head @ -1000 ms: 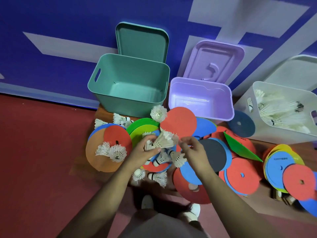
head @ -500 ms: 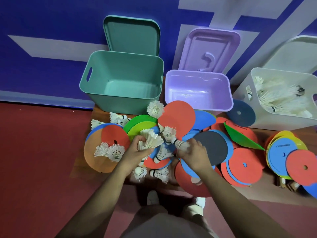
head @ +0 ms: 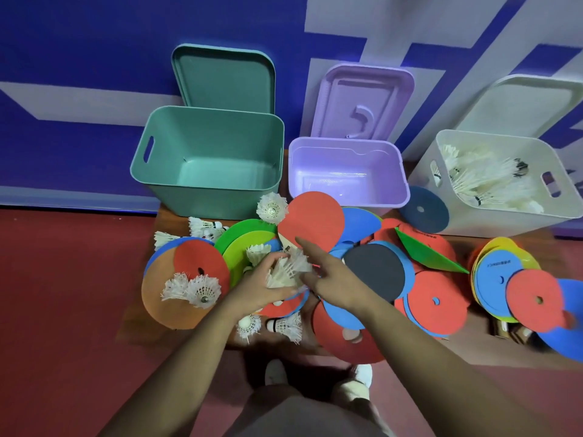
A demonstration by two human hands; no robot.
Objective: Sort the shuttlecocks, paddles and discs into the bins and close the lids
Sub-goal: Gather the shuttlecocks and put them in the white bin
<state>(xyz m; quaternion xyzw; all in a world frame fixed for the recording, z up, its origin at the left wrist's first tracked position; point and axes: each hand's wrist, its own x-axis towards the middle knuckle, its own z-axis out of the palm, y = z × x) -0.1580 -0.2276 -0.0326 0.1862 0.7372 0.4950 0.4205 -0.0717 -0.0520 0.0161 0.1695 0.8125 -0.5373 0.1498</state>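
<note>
Holding: the left hand (head: 258,288) curls round a bunch of shuttlecocks (head: 288,269), feathers fanned above the fist, over the middle of the wooden board (head: 164,216).
Right hand (head: 334,275): fingers straight and holding nothing, forefinger out toward the red paddle (head: 312,219), the others against the bunch.
Destination: white bin (head: 504,223), far right corner, open, with shuttlecocks inside.
Loose stock: a pair of shuttlecocks (head: 192,288) on the orange disc (head: 157,304) at the left edge; more at the near edge.
Risk, drop: the bunch is likely gripped by the feathers alone, so one may slip out on the carry across the disc pile.
Risk, crush: tightening the grip to prevent that may bend the feathers.
Risk, slide: discs overhang the near edge, and a brushing forearm may push them off.
</note>
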